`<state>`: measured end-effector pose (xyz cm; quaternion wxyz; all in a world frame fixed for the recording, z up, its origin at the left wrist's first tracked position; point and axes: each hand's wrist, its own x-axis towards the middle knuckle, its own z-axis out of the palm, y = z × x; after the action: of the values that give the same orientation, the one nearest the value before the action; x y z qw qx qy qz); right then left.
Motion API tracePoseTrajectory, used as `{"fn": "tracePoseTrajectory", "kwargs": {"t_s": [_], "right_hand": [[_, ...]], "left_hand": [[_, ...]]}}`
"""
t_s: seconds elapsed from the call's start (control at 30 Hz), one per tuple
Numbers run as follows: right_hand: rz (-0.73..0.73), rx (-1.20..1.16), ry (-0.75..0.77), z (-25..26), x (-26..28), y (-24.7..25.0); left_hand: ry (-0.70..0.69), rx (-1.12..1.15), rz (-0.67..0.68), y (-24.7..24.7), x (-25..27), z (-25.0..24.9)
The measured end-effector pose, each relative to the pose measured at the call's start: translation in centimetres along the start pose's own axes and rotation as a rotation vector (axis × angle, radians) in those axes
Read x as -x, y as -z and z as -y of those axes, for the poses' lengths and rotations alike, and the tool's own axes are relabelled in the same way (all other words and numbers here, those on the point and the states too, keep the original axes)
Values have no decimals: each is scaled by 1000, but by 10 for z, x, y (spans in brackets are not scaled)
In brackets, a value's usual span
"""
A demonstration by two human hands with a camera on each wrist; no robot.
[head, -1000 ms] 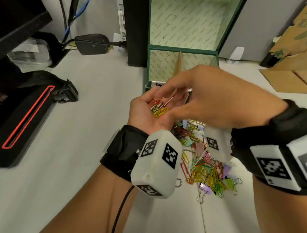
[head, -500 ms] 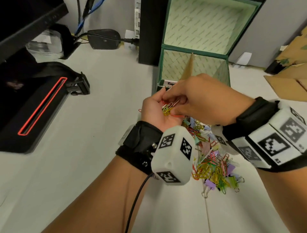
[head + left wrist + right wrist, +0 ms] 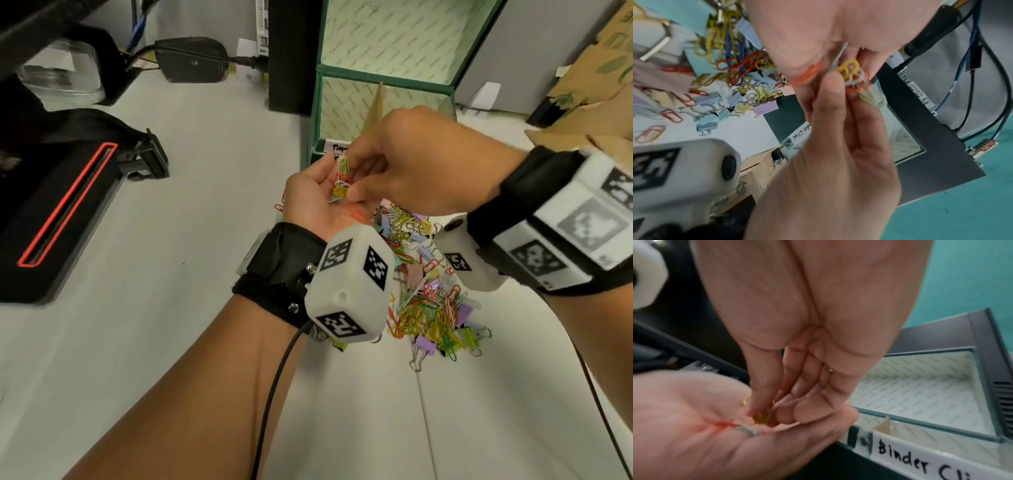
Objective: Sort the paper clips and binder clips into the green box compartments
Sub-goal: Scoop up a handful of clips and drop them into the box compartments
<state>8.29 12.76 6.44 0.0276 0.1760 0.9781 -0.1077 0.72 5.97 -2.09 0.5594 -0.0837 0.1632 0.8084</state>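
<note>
The white worktop (image 3: 171, 308) carries the green box (image 3: 317, 113) at its far edge, lid up and patterned lining showing. A brown divider (image 3: 375, 109) splits the box into 2 compartments; white labels run along its front rim, the one in the right wrist view reading "Binder Cli". Just in front of the box lies the pile (image 3: 428, 301) of coloured paper clips and pastel binder clips, spread between the 2 wrists.

Above the pile's far end, close to the box front, the left hand (image 3: 315, 198) is held palm up, fingers loosely cupped under a small bunch of clips (image 3: 340, 181) in yellow, white and orange. The right hand (image 3: 418, 171) reaches over it, thumb and fingers (image 3: 760, 395) pinching that bunch. 1 orange clip (image 3: 356, 213) lies loose on the left palm.
</note>
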Motion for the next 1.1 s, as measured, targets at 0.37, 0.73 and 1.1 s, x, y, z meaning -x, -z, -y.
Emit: {"fn": "tracePoseTrajectory", "kwargs": {"t_s": [0.37,0.73,1.1], "right_hand": [[-320,20,-164,-17,-43,35],[-139,167,-75,-13,-27,27],[71,338,23,6,-4,-1]], "left_hand": [[112,17,121,7,-6,-1],[72,39,109,9,-8,-2],[24,-102,48,4,-2,0]]}}
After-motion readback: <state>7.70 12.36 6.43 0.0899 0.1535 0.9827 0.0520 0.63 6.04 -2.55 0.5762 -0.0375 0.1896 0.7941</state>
